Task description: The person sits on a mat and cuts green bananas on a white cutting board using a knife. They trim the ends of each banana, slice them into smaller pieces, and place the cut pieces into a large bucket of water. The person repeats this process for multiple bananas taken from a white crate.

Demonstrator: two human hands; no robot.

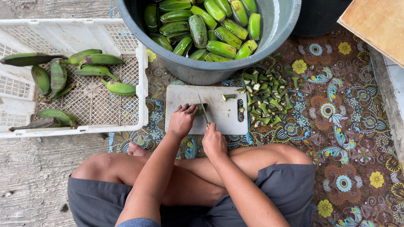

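1. Green banana is pinned flat on the white cutting board, near its left-centre; most of it is hidden under the left hand, only a short end shows by the blade.
2. Long axis of the banana: roughly L-R across the board, as far as can be told. The knife is set across it, blade running away from the body, tip toward the grey tub.
3. Left grip: fingers curled down and pressed onto the banana, holding it to the board. Right hand: grip wrapped tight round the knife handle, just nearer the body than the fruit.
4. Both hands are about equally near; the left is on the fruit itself, the right touches it only via the blade. The exposed end lies just right of the left fingertips.
5. One cut stub lies on the board, apart from the blade; a heap of cut ends is piled off the board's right edge on the patterned mat.
6. Tub is packed w/ green bananas, just beyond the board. White plastic crate at left holds more bananas w/ stems.
7. Surface and room: board lies on the mat on the floor, between tub and crossed legs; concrete at left, a wooden slab top right.
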